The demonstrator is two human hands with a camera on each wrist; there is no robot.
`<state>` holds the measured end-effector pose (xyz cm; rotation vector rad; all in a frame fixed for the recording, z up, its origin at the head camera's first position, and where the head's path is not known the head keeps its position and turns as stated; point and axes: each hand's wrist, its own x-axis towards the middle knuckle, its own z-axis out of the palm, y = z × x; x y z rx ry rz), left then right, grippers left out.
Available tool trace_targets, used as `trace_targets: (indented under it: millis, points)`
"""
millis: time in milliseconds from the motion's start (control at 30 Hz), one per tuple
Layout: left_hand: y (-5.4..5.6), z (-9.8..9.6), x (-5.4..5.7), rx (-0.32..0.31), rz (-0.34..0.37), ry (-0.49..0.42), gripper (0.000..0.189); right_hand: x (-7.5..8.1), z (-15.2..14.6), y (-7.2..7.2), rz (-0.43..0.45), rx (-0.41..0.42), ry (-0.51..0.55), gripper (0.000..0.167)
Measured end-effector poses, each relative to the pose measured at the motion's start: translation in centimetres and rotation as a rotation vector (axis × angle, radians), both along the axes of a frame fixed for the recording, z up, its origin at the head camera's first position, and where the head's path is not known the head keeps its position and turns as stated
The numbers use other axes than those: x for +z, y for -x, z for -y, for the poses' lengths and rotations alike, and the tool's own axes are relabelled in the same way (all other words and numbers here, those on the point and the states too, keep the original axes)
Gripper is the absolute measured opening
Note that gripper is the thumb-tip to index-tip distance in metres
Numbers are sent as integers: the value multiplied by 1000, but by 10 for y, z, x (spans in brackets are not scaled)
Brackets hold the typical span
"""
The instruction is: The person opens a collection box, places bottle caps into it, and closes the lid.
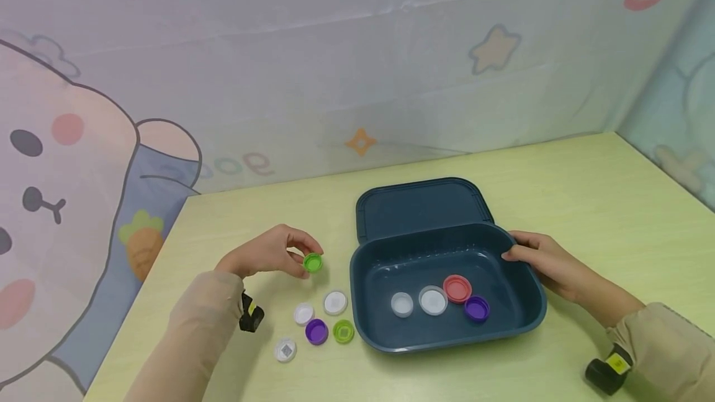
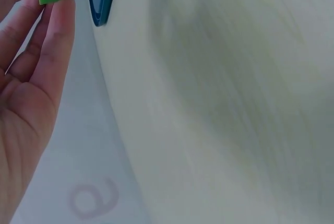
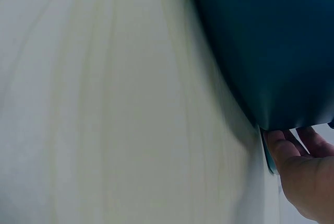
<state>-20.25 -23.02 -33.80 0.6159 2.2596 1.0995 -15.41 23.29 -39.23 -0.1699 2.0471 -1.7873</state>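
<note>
On yellowish tabletop (image 1: 592,197), cartoon backdrop (image 1: 335,54) — left fingers (image 1: 306,241) pinching green cap (image 1: 313,262), right fingers (image 1: 524,239) gripping box (image 1: 385,287)

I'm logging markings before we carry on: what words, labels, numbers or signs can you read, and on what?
"goo…": backdrop, mirror-reversed; remainder too faint.
Square printed code: nearest white cap; no legible text.
Squarish mark: green cap on the table; too small to read.
Yellow labels: black wrist devices; too small to read.
No legible brand or number.

Gap right of green cap (image 1: 313,263); bin wall (image 1: 359,299) blocks beyond.
</note>
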Motion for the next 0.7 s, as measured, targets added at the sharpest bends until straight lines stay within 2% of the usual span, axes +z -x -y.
trace_targets:
  millis: [700]
  points:
    - [8,-35,18,-70,-18,-25,37,-2,-3,0,12,2,24,55]
